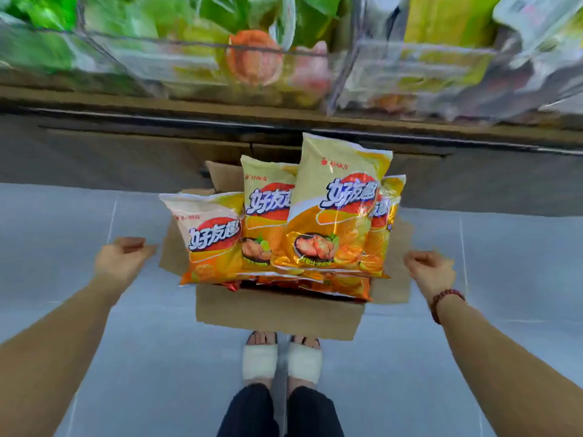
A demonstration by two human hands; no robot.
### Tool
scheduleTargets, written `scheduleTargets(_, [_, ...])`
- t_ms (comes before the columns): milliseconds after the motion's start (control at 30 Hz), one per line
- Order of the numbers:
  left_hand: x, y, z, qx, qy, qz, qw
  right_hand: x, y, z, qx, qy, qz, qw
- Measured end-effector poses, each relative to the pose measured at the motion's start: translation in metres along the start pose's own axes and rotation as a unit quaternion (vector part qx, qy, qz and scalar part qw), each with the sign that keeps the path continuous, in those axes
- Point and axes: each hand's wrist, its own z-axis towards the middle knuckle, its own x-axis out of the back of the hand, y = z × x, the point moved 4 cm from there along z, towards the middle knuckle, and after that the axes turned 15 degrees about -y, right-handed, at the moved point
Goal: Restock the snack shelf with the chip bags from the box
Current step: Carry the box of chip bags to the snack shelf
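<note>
**Standing over a full box, both hands empty**

Bulging above the rim of the cardboard box [277,313] at the centre of the frame, the chip bags [334,216] stand upright with their faces to the camera, probably because the box is packed too full for them to sink in. Four upright bags can be counted, the rightmost half hidden, and the edges of more show flat beneath them. How many lie there cannot be told.

The box sits on the floor [63,231] just below the snack shelf [189,102], which runs across the top of the frame, so each lift would be short.

The left hand [121,258] and right hand [430,269] flank the box. Both have loosely curled fingers and hold nothing. One bracelet [444,299] circles the right wrist.
</note>
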Motion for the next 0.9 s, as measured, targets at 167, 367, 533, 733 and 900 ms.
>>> scheduleTargets(167, [-0.017,-0.029,0.054,0.040,-0.014,-0.031,0.999,-0.012,0.037,0.036,-0.038,0.018,-0.045,0.998])
scheduleTargets(367, [-0.048,-0.053,0.105,0.019,-0.025,-0.068,0.997,-0.021,0.065,0.078,-0.074,0.010,0.019,0.997])
scheduleTargets(533, [-0.071,-0.071,0.133,0.016,-0.046,-0.079,0.996,-0.021,0.097,0.115,-0.064,0.011,0.044,0.997])
scheduleTargets(733, [-0.080,-0.075,0.140,0.019,-0.041,-0.072,0.996,-0.021,0.084,0.104,-0.035,0.047,-0.048,0.997])
scheduleTargets(900, [-0.072,-0.061,0.131,0.030,0.011,-0.064,0.997,-0.022,0.074,0.095,-0.033,0.062,-0.071,0.995])
